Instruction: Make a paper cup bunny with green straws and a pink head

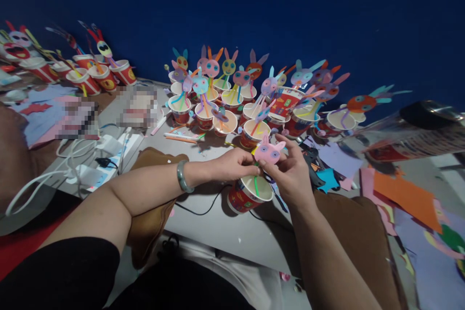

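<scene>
The only view comes from the camera on my head, and it looks forward and down over the table (214, 225). It is quite near to my left hand (236, 164) and right hand (292, 167), around the middle; the wall (232, 5) closes the far side.

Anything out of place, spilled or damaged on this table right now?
No spill or damage stands out. The thin black cable looks out of place, running loose across the table close to the nearest red cup; it might snag. At right, coloured paper lies in untidy, overlapping pieces.
</scene>
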